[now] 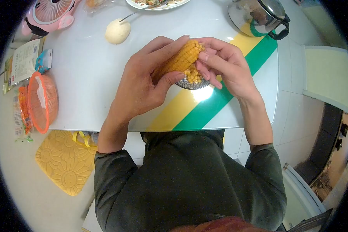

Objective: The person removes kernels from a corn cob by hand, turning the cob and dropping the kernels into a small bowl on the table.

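Observation:
A yellow corn cob (180,58) is held at a slant above the table, its kernels still in rows along the visible side. My left hand (149,75) is wrapped round its lower left part, the thumb under it and the fingers along the top. At the upper right end, the thumb and fingers of my right hand (226,63) pinch the cob. Below both hands, a patterned bowl (192,85) holds loose corn kernels (195,76). My hands cover much of the bowl.
A pale round bun (118,31) lies beyond my left hand, near a plate of food (162,5) with a utensil. A metal kettle (257,17) stands back right. At left are a pink fan (52,11), food packets (25,62) and an orange basket (46,102).

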Demonstrator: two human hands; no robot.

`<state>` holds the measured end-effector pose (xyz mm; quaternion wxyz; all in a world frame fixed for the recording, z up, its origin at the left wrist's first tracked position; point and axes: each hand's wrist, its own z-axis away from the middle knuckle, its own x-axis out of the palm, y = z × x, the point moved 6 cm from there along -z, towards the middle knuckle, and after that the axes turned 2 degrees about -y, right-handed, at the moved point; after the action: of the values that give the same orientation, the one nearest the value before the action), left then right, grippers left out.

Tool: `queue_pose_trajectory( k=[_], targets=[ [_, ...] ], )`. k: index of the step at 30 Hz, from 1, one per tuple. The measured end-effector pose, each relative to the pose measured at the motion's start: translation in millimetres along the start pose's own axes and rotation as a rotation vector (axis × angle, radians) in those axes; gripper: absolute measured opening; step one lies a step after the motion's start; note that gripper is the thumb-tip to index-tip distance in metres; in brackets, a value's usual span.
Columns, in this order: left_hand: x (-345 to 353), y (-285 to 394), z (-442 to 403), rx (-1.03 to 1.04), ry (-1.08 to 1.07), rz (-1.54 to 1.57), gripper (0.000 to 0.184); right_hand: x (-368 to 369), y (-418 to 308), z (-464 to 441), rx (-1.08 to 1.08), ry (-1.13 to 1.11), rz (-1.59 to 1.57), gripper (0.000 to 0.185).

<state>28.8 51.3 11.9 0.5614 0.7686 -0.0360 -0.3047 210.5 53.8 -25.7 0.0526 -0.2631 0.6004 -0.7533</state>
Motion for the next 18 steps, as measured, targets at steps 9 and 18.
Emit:
queue_pose_trajectory(
  k=[9,18],
  targets=[
    [1.0,3.8,0.2,0.078,0.031,-0.043,0.058,1.0,4.3,0.2,-0.004,0.041,0.032,0.034],
    [0.4,2.0,-0.7,0.07,0.029,-0.03,0.059,1.0,2.5,-0.8,-0.026,0.019,-0.003,0.034]
  ],
)
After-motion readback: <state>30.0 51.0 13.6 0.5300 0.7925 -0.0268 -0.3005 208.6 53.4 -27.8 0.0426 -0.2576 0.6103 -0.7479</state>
